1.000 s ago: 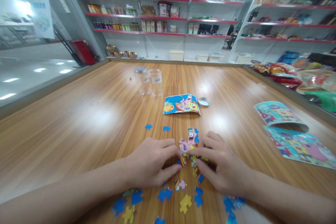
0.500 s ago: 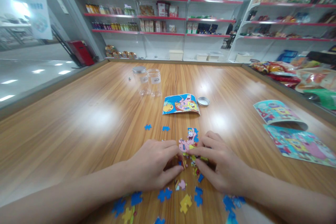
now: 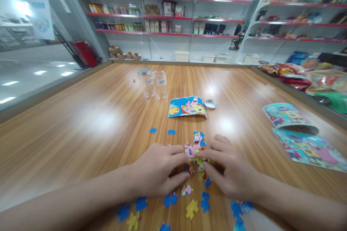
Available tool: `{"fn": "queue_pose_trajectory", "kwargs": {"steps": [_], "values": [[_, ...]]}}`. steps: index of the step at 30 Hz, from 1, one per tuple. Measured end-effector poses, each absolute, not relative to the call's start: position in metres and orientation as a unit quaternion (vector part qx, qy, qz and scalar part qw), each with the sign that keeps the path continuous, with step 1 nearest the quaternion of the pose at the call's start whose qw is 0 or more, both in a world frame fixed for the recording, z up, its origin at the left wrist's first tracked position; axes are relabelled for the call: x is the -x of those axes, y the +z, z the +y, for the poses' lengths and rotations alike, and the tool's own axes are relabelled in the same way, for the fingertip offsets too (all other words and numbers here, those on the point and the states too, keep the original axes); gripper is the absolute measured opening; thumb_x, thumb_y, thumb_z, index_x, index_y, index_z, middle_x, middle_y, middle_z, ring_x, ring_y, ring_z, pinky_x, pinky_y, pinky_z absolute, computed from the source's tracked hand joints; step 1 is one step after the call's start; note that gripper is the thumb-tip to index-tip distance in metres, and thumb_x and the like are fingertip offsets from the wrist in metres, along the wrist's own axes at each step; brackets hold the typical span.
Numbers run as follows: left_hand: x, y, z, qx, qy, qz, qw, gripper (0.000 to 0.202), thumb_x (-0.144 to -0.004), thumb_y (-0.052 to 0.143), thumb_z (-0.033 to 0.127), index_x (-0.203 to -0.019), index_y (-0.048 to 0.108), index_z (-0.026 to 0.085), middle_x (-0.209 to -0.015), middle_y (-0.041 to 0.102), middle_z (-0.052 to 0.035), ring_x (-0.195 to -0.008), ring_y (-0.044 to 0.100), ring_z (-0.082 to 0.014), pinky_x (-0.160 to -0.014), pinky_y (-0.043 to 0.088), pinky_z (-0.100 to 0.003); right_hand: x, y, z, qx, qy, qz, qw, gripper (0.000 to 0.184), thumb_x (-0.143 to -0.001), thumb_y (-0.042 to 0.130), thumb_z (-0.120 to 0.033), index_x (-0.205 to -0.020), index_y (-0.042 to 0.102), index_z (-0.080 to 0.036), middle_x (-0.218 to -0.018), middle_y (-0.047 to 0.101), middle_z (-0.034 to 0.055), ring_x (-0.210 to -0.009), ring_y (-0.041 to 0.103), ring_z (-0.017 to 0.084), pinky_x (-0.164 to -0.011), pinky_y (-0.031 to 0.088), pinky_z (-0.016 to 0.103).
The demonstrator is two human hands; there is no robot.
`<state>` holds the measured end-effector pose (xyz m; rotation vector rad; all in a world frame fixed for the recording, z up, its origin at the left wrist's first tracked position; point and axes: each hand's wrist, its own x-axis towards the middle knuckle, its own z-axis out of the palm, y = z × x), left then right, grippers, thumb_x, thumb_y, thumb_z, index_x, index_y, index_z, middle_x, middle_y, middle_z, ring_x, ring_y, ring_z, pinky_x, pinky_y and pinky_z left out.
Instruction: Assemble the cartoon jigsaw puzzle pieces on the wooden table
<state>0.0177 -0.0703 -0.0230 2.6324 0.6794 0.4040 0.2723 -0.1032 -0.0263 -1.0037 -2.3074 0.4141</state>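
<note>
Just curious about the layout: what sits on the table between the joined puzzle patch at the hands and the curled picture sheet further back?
In the head view, only bare wood lies between the puzzle patch and the picture sheet; two loose blue pieces lie off to the left.

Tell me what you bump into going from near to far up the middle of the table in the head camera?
Loose yellow puzzle piece → joined puzzle cluster between both hands → cartoon picture sheet → two clear jars.

Brown wood-grain table [image 3: 81, 122]. Joined puzzle cluster [image 3: 195, 144] pink, yellow and blue; loose pieces [image 3: 170, 200] along the near edge mostly blue, one yellow [image 3: 192, 209]. Cartoon sheet [image 3: 187, 107] blue, yellow, pink. Silver lid [image 3: 210, 104].
</note>
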Motion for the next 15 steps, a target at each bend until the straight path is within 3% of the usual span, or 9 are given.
{"fn": "queue_pose_trajectory", "kwargs": {"steps": [7, 12, 15], "values": [[-0.015, -0.022, -0.065, -0.944, 0.155, 0.215, 0.195, 0.018, -0.091, 0.058, 0.028, -0.107, 0.060, 0.023, -0.095, 0.062, -0.0012, -0.078, 0.060, -0.0156, -0.063, 0.044, -0.028, -0.275, -0.025, -0.103, 0.357, 0.157, -0.860, 0.328, 0.022, -0.087, 0.057, -0.009, -0.101, 0.071, -0.020, -0.081, 0.059, 0.0048, -0.080, 0.048, 0.020, -0.072, 0.036, 0.036], [-0.013, -0.024, -0.065, -0.947, 0.153, 0.193, 0.205, 0.015, -0.093, 0.055, 0.027, -0.107, 0.059, 0.022, -0.091, 0.061, -0.0016, -0.073, 0.056, -0.0137, -0.062, 0.042, -0.027, -0.276, -0.024, -0.101, 0.307, 0.191, -0.831, 0.422, 0.024, -0.077, 0.054, -0.005, -0.072, 0.073, -0.018, -0.055, 0.049, -0.0010, -0.062, 0.042, 0.015, -0.067, 0.033, 0.033], [-0.012, -0.024, -0.064, -0.949, 0.152, 0.188, 0.200, 0.012, -0.095, 0.052, 0.021, -0.105, 0.058, 0.021, -0.088, 0.060, -0.0014, -0.073, 0.056, -0.0130, -0.062, 0.041, -0.026, -0.280, -0.027, -0.091, 0.380, 0.290, -0.732, 0.486, 0.023, -0.075, 0.054, -0.009, -0.062, 0.072, -0.017, -0.053, 0.050, -0.0013, -0.058, 0.044, 0.012, -0.058, 0.031, 0.028]]}}
